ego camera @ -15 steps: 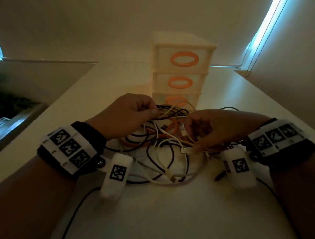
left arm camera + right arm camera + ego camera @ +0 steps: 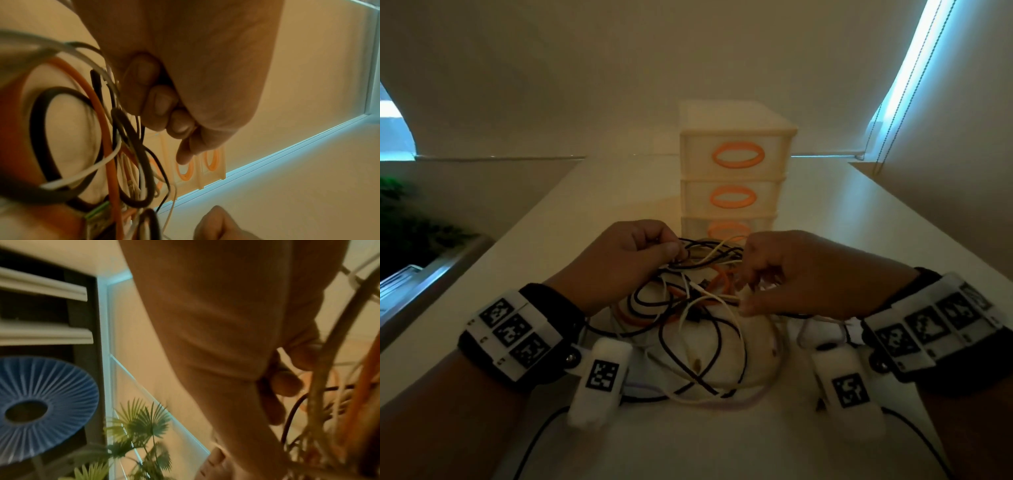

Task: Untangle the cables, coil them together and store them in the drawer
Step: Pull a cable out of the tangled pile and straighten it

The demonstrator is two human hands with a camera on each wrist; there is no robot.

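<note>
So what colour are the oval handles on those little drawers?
Orange, on cream drawers; the handles show best in the head view.

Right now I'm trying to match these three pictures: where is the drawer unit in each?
Head: drawer unit centre, on the table behind the tangled cables.
Left wrist: lower centre, tipped sideways, past the left hand.
Right wrist: not clearly visible.
Shared landmark: the cables.

The cables are lying in one loose knot — black, white, cream and orange strands looping over each other — near the middle of the desk. Just behind them the cream drawer unit is standing upright, its three orange-handled drawers sitting closed.
</note>
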